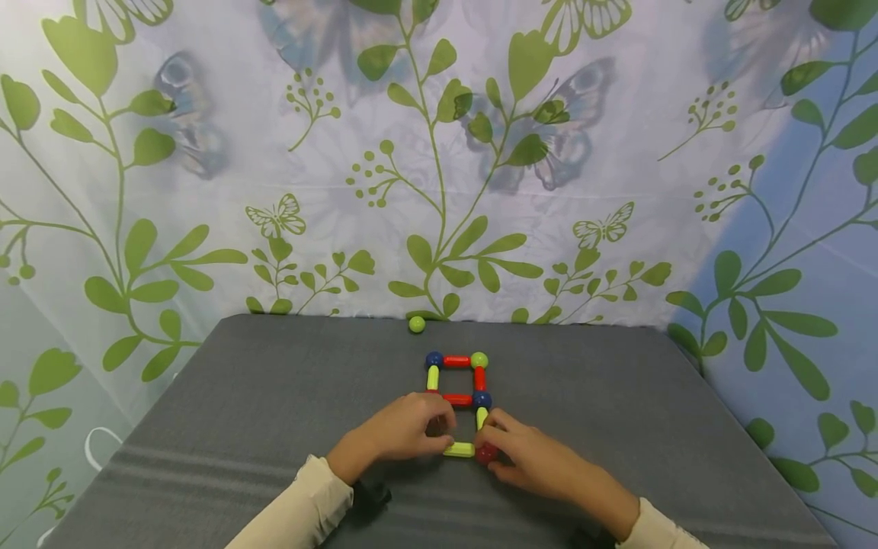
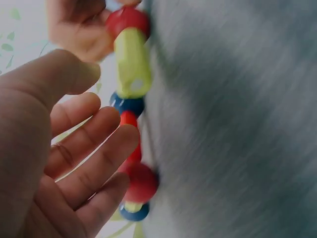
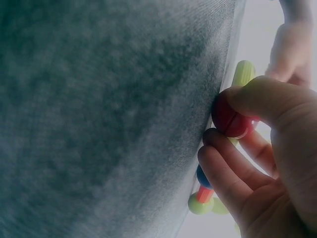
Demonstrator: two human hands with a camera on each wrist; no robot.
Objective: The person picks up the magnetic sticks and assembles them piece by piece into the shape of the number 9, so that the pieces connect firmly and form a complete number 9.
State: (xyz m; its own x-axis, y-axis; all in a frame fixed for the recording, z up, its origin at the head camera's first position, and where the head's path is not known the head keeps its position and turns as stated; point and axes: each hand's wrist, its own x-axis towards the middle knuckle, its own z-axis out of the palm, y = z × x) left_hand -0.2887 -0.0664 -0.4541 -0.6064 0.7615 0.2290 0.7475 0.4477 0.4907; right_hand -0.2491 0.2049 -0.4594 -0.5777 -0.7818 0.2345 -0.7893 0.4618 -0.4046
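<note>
My right hand [image 1: 531, 456] pinches a red ball [image 3: 230, 119] at the near right corner of a figure built from rods and balls. From this ball a yellow-green rod [image 1: 459, 450] points left, and another yellow-green rod [image 1: 482, 417] runs back to a blue ball [image 1: 482, 400]. My left hand [image 1: 405, 428] hovers beside the figure's left side, its fingers loosely bent with nothing held, as the left wrist view shows. Behind the hands, red rods [image 1: 458, 399] and a yellow-green rod [image 1: 433, 379] form a square; its near left red ball [image 2: 141, 183] is mostly covered in the head view.
A loose green ball [image 1: 416, 325] lies at the far edge of the grey table [image 1: 309, 366]. A leaf-patterned curtain [image 1: 439, 168] hangs directly behind the table. A white cord [image 1: 96, 442] loops beside the left edge.
</note>
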